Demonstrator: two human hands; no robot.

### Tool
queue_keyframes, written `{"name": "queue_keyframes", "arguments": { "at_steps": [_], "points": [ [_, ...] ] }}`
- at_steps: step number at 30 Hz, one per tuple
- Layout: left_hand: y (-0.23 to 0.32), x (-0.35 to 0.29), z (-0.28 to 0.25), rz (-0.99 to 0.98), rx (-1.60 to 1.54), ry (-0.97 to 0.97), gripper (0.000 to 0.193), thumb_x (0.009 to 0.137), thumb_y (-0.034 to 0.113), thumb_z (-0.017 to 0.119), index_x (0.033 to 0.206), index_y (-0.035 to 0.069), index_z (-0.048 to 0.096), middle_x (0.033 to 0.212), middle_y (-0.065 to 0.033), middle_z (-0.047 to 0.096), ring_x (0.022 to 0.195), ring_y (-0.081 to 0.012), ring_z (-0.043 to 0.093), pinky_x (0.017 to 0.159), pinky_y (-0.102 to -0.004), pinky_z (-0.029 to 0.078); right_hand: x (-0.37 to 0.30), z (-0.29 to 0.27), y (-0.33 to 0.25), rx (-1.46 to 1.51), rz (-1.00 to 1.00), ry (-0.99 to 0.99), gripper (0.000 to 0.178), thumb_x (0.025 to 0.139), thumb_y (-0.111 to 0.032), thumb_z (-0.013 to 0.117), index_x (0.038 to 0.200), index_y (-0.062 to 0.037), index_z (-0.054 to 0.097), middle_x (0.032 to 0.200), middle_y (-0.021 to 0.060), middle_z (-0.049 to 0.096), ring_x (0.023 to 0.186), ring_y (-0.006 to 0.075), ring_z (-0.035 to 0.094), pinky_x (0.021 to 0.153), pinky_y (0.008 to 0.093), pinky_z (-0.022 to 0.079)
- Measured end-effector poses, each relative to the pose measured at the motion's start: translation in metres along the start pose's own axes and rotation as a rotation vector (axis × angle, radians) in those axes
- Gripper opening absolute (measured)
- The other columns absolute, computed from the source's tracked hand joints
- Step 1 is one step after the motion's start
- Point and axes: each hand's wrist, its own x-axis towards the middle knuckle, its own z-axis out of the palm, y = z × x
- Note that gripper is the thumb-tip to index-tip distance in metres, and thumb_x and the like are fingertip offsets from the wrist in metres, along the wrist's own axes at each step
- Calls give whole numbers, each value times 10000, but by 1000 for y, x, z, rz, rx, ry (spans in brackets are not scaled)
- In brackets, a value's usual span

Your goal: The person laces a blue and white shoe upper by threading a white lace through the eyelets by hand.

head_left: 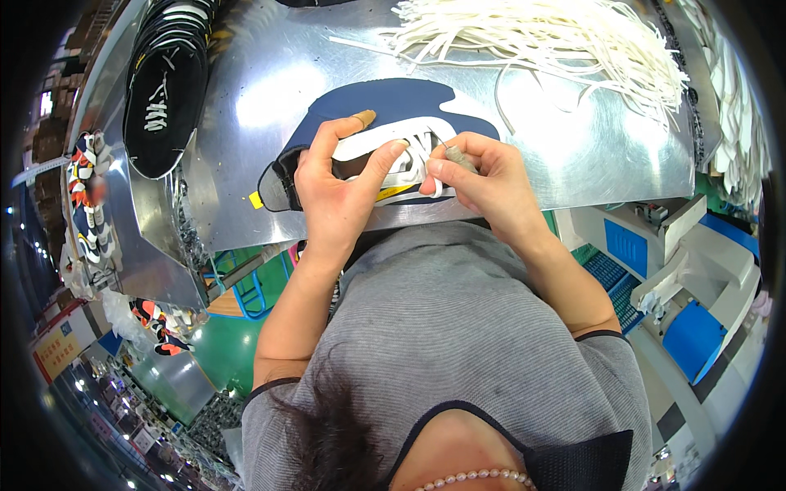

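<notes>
I log one navy shoe upper, probably light, pliable, best edge-held: left hand loosely clasping it, right hand tightly pinching a handled tool.

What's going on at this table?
A person is working on a navy shoe upper at a metal table. The left hand grips the upper, while the right hand pinches a small tool, its thin shaft pointing at the white lace. More white laces lie heaped beyond, to the right; black uppers are stacked on the left.
</notes>
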Motion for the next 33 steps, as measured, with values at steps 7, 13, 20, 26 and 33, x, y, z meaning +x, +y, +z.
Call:
{"name": "queue_keyframes", "arguments": {
  "at_steps": [7,13,20,26,33],
  "points": [
    [-2,-7,3,112,273,60,344,784,111,854,1063,10,679,1100,-113,721,937,-152,662,836,-289,522,3,1,-3,-326,-81,-28,140,938,-144,685,983,-14,661,764,38,710,700,63,604,628,245,456],
    [-7,-8,3,266,360,119,342,757,156,857,1038,44,697,1031,-96,747,867,-212,653,803,-333,491,-3,5,-13,-603,-461,109,143,954,-174,649,975,-39,605,792,136,701,681,295,673,609,375,498],
    [-6,-9,4,316,374,130,348,755,164,846,1048,49,697,1025,-95,751,833,-258,653,790,-367,482,13,0,-23,-948,-575,27,140,931,-187,650,941,-53,609,731,113,679,666,312,664,577,421,491],
    [-5,-13,6,131,110,96,273,809,55,784,1062,32,685,1040,-97,752,818,-206,716,753,-316,537,19,9,-18,-1030,-544,33,123,945,-137,642,953,-20,606,745,137,673,648,313,660,576,390,497],
    [-4,-15,3,253,190,74,255,856,-12,700,1108,19,683,946,-93,761,792,-159,732,728,-279,553,37,27,-7,-1196,-833,-42,195,783,-97,682,898,20,577,725,154,677,676,330,691,581,405,531]
  ]
}}
